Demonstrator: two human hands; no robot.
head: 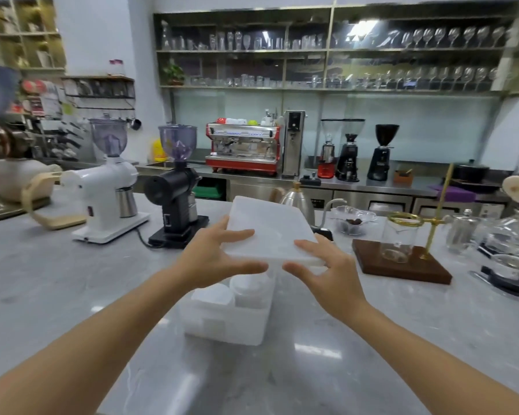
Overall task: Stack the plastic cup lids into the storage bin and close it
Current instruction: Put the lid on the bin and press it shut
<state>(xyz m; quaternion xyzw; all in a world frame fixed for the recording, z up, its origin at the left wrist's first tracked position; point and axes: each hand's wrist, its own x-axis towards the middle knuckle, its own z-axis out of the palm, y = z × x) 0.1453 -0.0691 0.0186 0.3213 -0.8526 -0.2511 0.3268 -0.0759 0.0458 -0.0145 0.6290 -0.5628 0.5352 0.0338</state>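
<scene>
The left hand point(213, 259) and the right hand point(327, 274) hold the white bin lid point(270, 232) by its near edge, fingers spread on top and thumbs beneath. The lid hangs above the storage bin point(228, 322), its far end tilted up, its long axis running from near to far and slightly left. The translucent bin stands on the grey worktop point(357, 354), with stacks of plastic cup lids point(249, 290) inside it.
</scene>
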